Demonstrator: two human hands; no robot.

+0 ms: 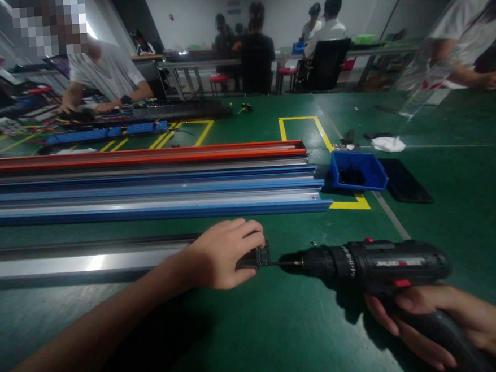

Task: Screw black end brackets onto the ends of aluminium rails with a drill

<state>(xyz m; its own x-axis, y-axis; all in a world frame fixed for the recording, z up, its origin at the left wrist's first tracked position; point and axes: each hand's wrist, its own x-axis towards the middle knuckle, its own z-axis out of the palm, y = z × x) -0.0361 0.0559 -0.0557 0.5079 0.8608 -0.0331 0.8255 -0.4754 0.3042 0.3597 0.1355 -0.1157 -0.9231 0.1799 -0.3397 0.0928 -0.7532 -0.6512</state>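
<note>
My left hand (pixel 225 253) is closed around the right end of a long dark metal profile (pixel 87 262) with a shiny silver face. A small black end cap (pixel 263 254) sits at that end, beside my fingertips. In my right hand (pixel 427 318) is a black cordless drill (pixel 389 264) with red switches, gripped by its handle and lying level. Its long thin bit points left, and the tip meets the end cap. Whether a screw is at the tip I cannot tell. A small screw (pixel 313 242) lies on the green table just behind the chuck.
Orange, grey and blue profiles (pixel 155 189) lie side by side beyond my left hand. Right of them are a blue bin (pixel 359 169) with small black parts, a dark flat slab (pixel 404 180) and a white crumpled piece (pixel 388 144). Co-workers (pixel 104 74) sit and stand around.
</note>
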